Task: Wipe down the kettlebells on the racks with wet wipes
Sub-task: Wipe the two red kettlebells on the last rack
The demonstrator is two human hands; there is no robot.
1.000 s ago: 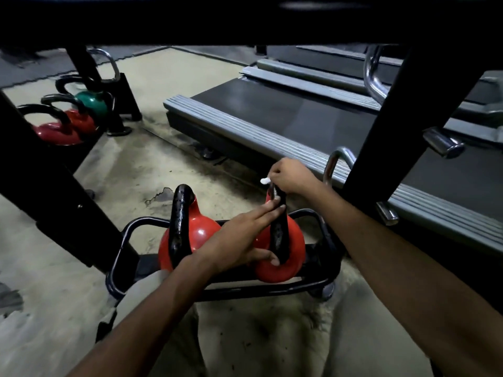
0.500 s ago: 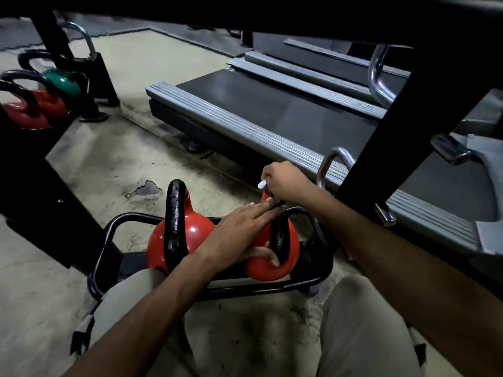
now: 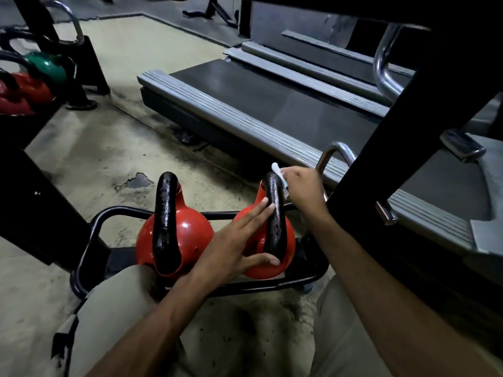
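Keeps the wet wipe (image 3: 279, 175) bunched in the curled fingers (image 3: 292, 178) of the right hand (image 3: 303, 187), pressed against the right flank of the black handle (image 3: 275, 219) near its top. Has come off the crown of that handle, where the fist sat half a second ago, onto the side: suggests the top is done and the stroke now works down the loop. Steadies with the left hand (image 3: 231, 247), fingers (image 3: 255, 213) straight and together along the handle's left face, thumb laid across the red kettlebell (image 3: 261, 272) low at the front, as before. Leaves that bell seated in the low black rack (image 3: 119, 210), touched by both hands, close beside its twin (image 3: 193, 229). Shows more bells (image 3: 47, 67) on another rack far left, probably still to wipe.
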